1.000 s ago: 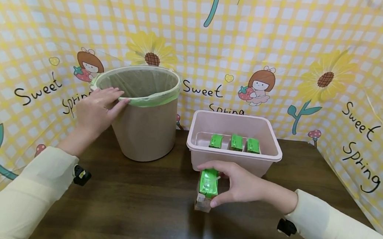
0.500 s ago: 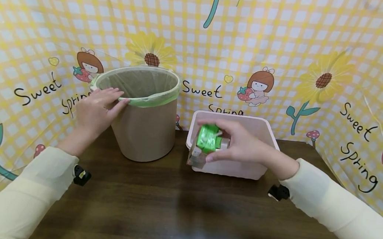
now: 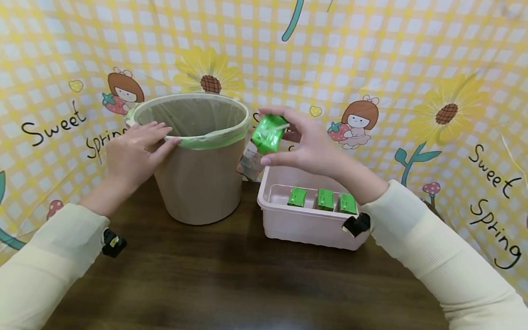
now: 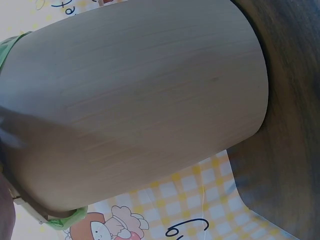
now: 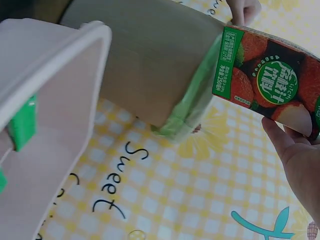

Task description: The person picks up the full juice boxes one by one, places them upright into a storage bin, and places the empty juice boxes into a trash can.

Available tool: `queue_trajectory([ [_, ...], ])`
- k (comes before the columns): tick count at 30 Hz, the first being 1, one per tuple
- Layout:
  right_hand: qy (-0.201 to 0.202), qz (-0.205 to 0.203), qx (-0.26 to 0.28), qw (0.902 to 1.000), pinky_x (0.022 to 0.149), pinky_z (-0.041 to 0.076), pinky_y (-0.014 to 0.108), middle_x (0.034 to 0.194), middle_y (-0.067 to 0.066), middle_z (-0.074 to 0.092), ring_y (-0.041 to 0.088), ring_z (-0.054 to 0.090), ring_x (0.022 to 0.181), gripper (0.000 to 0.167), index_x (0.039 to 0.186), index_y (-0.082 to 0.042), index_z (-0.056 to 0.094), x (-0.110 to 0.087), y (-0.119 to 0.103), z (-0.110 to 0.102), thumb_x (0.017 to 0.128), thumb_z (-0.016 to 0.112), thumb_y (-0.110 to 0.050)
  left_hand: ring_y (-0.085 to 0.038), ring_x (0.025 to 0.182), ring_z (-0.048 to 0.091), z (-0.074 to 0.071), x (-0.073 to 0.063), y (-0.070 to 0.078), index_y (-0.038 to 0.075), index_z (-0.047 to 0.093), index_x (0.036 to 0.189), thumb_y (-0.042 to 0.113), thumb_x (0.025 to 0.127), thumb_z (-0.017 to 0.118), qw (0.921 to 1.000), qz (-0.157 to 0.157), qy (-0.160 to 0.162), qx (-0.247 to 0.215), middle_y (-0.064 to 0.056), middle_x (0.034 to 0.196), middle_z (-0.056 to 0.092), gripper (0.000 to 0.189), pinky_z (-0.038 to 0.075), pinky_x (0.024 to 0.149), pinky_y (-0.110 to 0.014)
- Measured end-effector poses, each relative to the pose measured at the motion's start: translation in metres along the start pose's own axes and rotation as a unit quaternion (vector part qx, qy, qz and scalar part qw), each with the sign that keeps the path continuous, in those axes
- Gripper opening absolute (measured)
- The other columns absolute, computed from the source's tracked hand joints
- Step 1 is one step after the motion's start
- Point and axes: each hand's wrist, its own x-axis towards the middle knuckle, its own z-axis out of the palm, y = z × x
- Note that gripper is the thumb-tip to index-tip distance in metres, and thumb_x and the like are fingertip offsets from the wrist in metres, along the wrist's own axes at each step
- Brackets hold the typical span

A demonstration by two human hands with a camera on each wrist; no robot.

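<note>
My right hand (image 3: 318,148) grips a litchi juice box (image 5: 270,80) by its sides, with its green top tilted. In the head view the box is held up beside the bin's right side, apart from the rim. My left hand (image 3: 133,151) holds the near left rim of a beige trash bin (image 3: 200,186), with the thumb at the front and the fingers over the edge. A pale green bag (image 3: 215,138) lines the bin and folds over its rim. The left wrist view shows mostly the bin wall (image 4: 135,100).
A pink plastic basket (image 3: 310,227) stands to the right of the bin, with several green-topped juice boxes (image 3: 325,200) inside. Both stand on a dark wooden table (image 3: 237,286). A yellow checked cloth (image 3: 280,64) hangs behind and at the sides.
My right hand has lifted the juice box from the near table up past the basket, leftward to the bin's side, tilting it. My left hand has stayed on the rim.
</note>
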Motion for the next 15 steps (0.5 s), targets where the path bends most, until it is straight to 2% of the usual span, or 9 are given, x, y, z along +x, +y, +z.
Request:
queue_trajectory([
  [8,0.04,-0.006,0.014,0.9991,0.098,0.045,0.031,0.137,0.013,0.047,0.023,0.056,0.112,0.074,0.141,0.002,0.043,0.037,-0.005,-0.002,0.077,0.079,0.005,-0.028,0.099,0.068,0.0,0.0,0.0,0.008,0.077,0.106,0.037,0.086,0.07,1.0,-0.001,0.003,-0.001,-0.009,0.106,0.071,0.036,0.05,0.09,-0.05],
  [15,0.084,0.012,0.0,0.9964,0.098,0.045,0.027,0.141,0.016,0.043,0.022,0.055,0.114,0.073,0.143,0.002,0.041,0.059,-0.021,0.005,0.08,0.077,0.002,-0.029,0.1,0.068,0.0,0.0,-0.001,0.008,0.076,0.107,0.038,0.086,0.07,1.0,-0.003,-0.006,0.004,-0.009,0.108,0.071,0.037,0.049,0.091,-0.05],
])
